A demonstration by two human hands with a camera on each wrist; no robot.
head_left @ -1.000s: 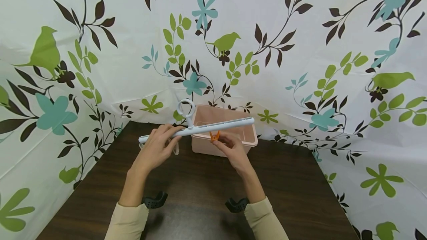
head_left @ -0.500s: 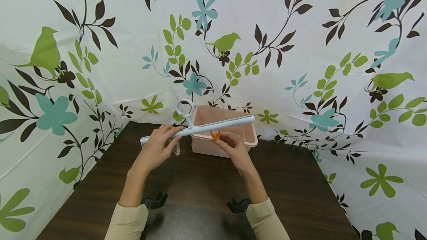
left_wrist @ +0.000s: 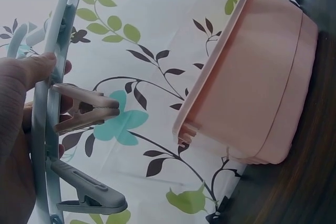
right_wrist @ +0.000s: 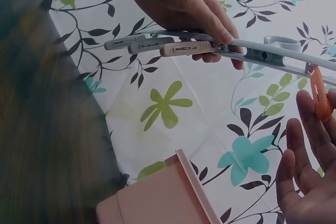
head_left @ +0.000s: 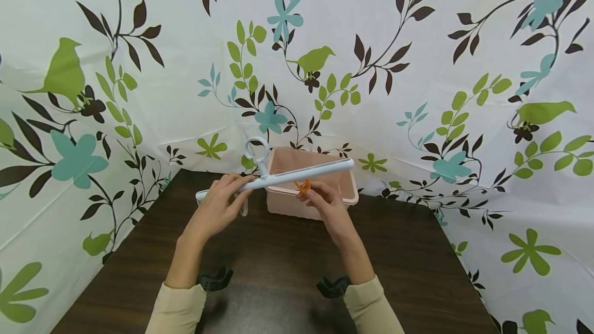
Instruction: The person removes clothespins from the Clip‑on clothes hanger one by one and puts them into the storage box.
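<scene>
My left hand (head_left: 220, 202) grips a pale blue clip hanger (head_left: 306, 171) just left of its ring-shaped hook (head_left: 257, 154). The bar is held in the air, its right end higher. In the left wrist view, a beige clip (left_wrist: 86, 107) and a grey clip (left_wrist: 92, 190) hang from its underside; the right wrist view shows another greenish-grey clip (right_wrist: 123, 42) beyond them. Below the bar's right half, my right hand (head_left: 327, 207) pinches an orange clip (head_left: 303, 186). In the right wrist view this clip's upper end meets the bar's underside; whether it is attached I cannot tell.
Behind the hanger, a pink plastic bin (head_left: 290, 205) stands at the back of the dark wooden table (head_left: 269, 267). A white cloth (head_left: 185, 66) with leaves, birds and flowers hangs behind and at both sides. Black wrist mounts (head_left: 215, 279) show at both wrists.
The orange clip has turned in my right fingers and shifted slightly right. The bar's right end has risen a little. My left hand has hardly moved.
</scene>
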